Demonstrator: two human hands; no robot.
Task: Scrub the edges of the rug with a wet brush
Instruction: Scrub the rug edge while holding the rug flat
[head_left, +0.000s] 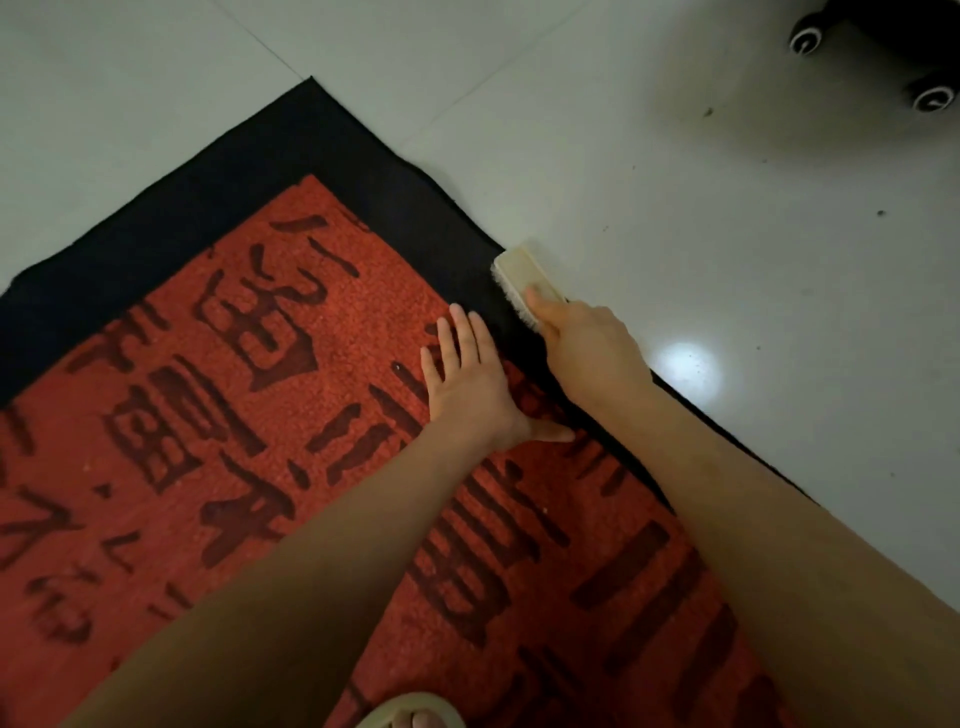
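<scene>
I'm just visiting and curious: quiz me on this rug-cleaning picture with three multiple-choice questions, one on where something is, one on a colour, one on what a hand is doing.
1. Where is the brush?
A. on the rug's red centre
B. on the rug's black border
C. out on the tiles

2. What colour is the rug inside its border?
A. red
B. blue
C. green

3. What is the left hand doing?
A. gripping the brush
B. raised off the rug
C. lying flat on the rug

Answers:
1 B, its bristles meet the dark strip by the floor.
2 A, red with dark characters.
3 C, fingers straight; the right hand holds the brush.
</scene>
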